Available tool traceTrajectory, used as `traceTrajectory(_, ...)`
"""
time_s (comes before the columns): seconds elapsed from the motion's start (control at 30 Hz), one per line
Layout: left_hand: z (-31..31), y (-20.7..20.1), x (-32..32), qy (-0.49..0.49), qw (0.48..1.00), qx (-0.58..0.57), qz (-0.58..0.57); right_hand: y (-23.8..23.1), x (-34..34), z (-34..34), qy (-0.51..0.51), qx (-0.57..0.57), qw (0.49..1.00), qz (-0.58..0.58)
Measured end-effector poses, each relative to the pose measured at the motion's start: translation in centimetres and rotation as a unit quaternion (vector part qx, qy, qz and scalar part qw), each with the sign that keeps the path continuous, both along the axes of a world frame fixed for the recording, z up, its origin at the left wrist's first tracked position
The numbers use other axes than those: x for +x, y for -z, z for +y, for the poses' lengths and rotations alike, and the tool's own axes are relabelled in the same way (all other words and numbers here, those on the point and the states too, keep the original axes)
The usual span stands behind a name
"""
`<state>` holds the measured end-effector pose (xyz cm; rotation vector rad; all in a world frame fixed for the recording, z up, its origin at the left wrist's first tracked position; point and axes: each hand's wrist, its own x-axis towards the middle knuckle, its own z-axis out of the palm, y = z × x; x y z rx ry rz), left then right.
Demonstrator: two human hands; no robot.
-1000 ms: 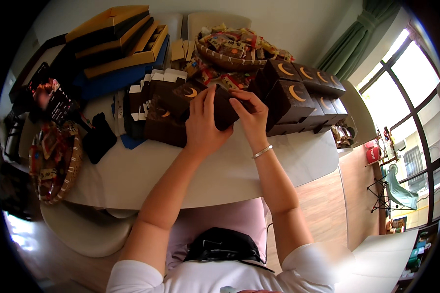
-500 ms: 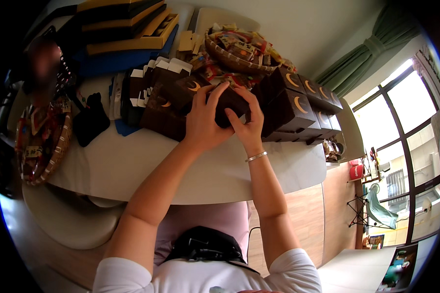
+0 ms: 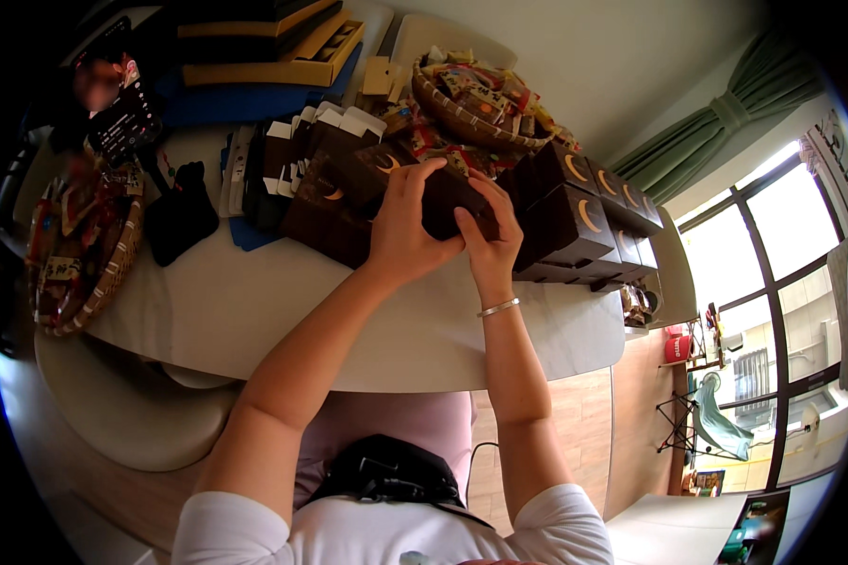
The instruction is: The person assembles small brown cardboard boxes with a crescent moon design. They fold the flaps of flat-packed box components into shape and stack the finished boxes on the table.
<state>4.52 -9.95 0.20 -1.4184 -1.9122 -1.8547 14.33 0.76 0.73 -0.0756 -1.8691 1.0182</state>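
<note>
Between my two hands is a small dark brown box (image 3: 446,200), held over the far side of the white table. My left hand (image 3: 403,231) grips its left side, with the fingers reaching over the top. On the other side my right hand (image 3: 493,234) presses fingers and thumb against it. The box's underside and part of its front are hidden by my hands. Just left of it lie more dark brown cartons (image 3: 330,202) with gold crescents. To the right stands a stack of closed crescent-marked boxes (image 3: 570,221).
Open cartons with white flaps (image 3: 301,141) stand left of my hands. A wicker basket of wrapped snacks (image 3: 476,99) sits behind, another wicker basket (image 3: 113,273) at far left. A phone (image 3: 118,108) stands near a black pouch (image 3: 181,221). Yellow-edged trays (image 3: 273,71) are piled at back left.
The whole view has shifted slightly, so things on the table appear a little farther right. Both hands stay around the brown box, with the right fingers a bit changed in pose.
</note>
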Motion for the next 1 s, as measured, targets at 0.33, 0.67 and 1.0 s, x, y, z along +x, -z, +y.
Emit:
traceTrajectory(0.33, 0.1, 0.1, 0.0, -0.007, 1.000, 0.018, 0.011, -0.2, 0.1, -0.2, 0.011, 0.006, 1.000, 0.004)
traceTrajectory(0.67, 0.0, 0.1, -0.1, 0.094, 0.990, 0.018, -0.101, 0.1, 0.8, 0.7, -0.049, -0.023, 0.999, -0.008)
traceTrajectory(1.0, 0.0, 0.1, -1.7, 0.466, 0.658, 0.148, -0.573, -1.9, 0.9, 0.1, -0.116, -0.042, 0.989, -0.084)
